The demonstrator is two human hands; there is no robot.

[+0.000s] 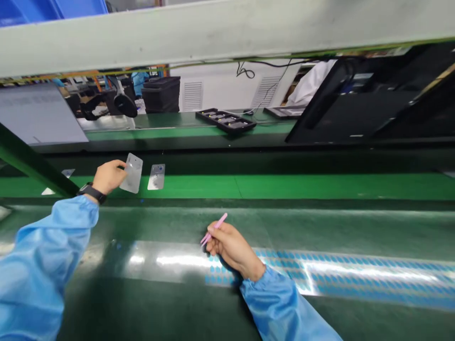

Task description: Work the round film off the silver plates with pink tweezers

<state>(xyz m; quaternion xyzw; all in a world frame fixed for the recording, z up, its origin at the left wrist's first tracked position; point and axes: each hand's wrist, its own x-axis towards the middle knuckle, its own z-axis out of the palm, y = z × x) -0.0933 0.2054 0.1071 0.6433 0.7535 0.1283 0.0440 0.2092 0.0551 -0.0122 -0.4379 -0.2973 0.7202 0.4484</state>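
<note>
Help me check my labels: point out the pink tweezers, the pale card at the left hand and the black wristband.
Pink tweezers (221, 220), head view: upper end.
Pale card (133, 175), head view: middle of its flat face.
Black wristband (94, 192), head view: middle of the band.

The left arm stretches forward, the left hand pointing inward with fingertips drawn into a pinch; the right arm slants up and leftward, the right hand lower and nearer the body, thumb pressed toward the index finger, other fingers curled
</note>
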